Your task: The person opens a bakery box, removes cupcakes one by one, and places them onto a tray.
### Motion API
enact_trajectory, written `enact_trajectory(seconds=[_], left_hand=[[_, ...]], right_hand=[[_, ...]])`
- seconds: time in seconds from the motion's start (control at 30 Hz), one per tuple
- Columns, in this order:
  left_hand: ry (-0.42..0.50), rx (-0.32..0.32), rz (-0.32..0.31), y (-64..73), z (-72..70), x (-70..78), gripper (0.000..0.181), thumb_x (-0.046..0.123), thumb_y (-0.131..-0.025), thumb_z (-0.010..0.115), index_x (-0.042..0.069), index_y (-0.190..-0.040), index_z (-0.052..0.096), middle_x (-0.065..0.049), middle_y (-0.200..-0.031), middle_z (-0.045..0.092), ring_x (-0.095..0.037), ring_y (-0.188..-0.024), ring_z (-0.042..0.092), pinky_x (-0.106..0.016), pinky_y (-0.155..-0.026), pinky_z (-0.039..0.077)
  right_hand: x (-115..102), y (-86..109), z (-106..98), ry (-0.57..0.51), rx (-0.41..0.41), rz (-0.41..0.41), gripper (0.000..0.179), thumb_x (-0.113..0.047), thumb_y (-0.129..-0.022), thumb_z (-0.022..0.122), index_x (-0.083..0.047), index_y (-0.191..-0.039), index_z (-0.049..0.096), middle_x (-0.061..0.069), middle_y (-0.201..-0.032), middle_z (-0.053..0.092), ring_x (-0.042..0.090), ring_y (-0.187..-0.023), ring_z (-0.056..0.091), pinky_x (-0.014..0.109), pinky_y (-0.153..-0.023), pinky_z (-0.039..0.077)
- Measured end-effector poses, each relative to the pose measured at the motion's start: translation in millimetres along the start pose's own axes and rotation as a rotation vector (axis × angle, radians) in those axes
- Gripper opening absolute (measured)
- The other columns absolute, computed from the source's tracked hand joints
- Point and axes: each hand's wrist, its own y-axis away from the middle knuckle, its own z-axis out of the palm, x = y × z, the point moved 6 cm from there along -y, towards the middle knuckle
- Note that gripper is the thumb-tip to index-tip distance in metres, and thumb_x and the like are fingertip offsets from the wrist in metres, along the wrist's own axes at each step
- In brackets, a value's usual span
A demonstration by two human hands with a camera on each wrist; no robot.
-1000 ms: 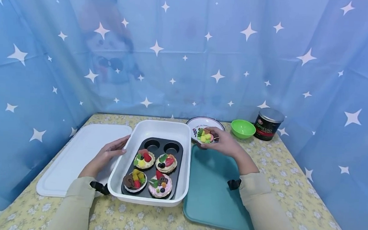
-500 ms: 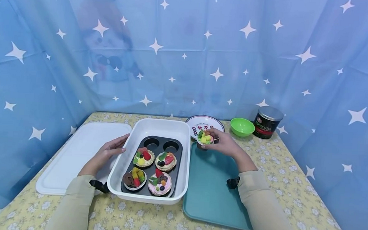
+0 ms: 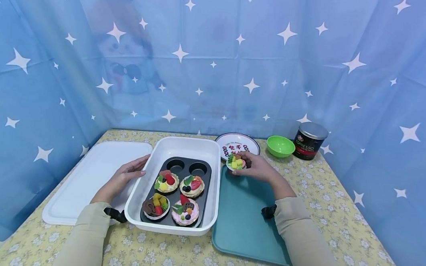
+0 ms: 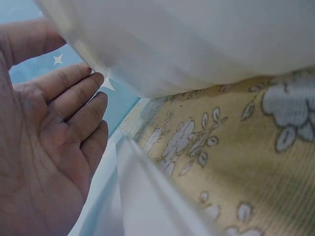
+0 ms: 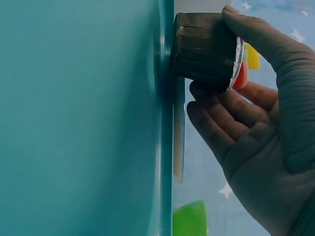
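Between thumb and fingers my right hand (image 3: 259, 167) pinches a fruit-topped cupcake (image 3: 236, 162), over the far edge of the teal tray (image 3: 251, 223). Its brown cup (image 5: 204, 46) shows in the right wrist view, with the base right at the tray's rim. My left hand (image 3: 125, 178) lies along the left side of a white tub (image 3: 185, 147). In the left wrist view the left fingers (image 4: 78, 96) are nearly straight and the thumb is at the tub's rim. Inside the tub, a dark muffin tin (image 3: 186, 167) bears several decorated tarts (image 3: 192, 187); its two far cups hold nothing.
A flat white lid-like tray (image 3: 95, 175) lies left of the tub. Behind the teal tray are a printed plate (image 3: 234, 140), a green bowl (image 3: 280, 147) and an espresso tin (image 3: 309, 142). A starry blue curtain (image 3: 216, 69) encloses the flowered tablecloth (image 3: 323, 227).
The right hand has shifted slightly left and down with the cupcake, toward the teal tray's far corner. The left hand has stayed at the tub.
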Motion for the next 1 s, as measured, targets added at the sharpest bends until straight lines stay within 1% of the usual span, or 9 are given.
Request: enact_trajectory(seconds=[0.1, 0.27, 0.67, 1.0], left_hand=[[0.002, 0.004, -0.011, 0.3, 0.2, 0.2, 0.063, 0.025, -0.099, 0.058, 0.024, -0.158, 0.035, -0.002, -0.162, 0.032, -0.03, -0.151, 0.024, -0.062, -0.119, 0.015], [0.013, -0.002, -0.017, 1.7, 0.2, 0.0, 0.063, 0.025, -0.1, 0.058, 0.023, -0.159, 0.035, -0.002, -0.163, 0.031, -0.03, -0.151, 0.023, -0.062, -0.119, 0.016], [-0.008, -0.01, 0.005, 0.2, -0.2, -1.8, 0.063, 0.027, -0.1, 0.058, 0.024, -0.159, 0.035, -0.003, -0.163, 0.031, -0.031, -0.151, 0.024, -0.063, -0.119, 0.015], [0.008, -0.014, -0.007, 0.0, -0.5, -4.1, 0.062, 0.027, -0.101, 0.058, 0.026, -0.158, 0.035, -0.001, -0.163, 0.031, -0.03, -0.151, 0.024, -0.062, -0.119, 0.017]], right_hand=[[1.4, 0.9, 1.1, 0.01, -0.01, 0.009, 0.079, -0.046, -0.082, 0.083, -0.014, -0.146, 0.051, 0.008, -0.127, 0.063, 0.025, -0.114, 0.06, 0.047, -0.096, 0.05], [3.8, 0.8, 4.6, 0.03, -0.033, 0.016, 0.08, -0.047, -0.083, 0.082, -0.014, -0.148, 0.049, 0.011, -0.133, 0.06, 0.03, -0.122, 0.057, 0.05, -0.101, 0.048], [3.7, 1.7, 4.6, 0.042, -0.03, 0.034, 0.081, -0.04, -0.085, 0.082, -0.011, -0.15, 0.045, 0.014, -0.137, 0.057, 0.037, -0.127, 0.054, 0.054, -0.103, 0.046], [5.9, 0.3, 5.5, 0.063, -0.032, 0.026, 0.082, -0.04, -0.085, 0.081, -0.011, -0.152, 0.043, 0.014, -0.14, 0.056, 0.036, -0.129, 0.053, 0.054, -0.103, 0.046]])
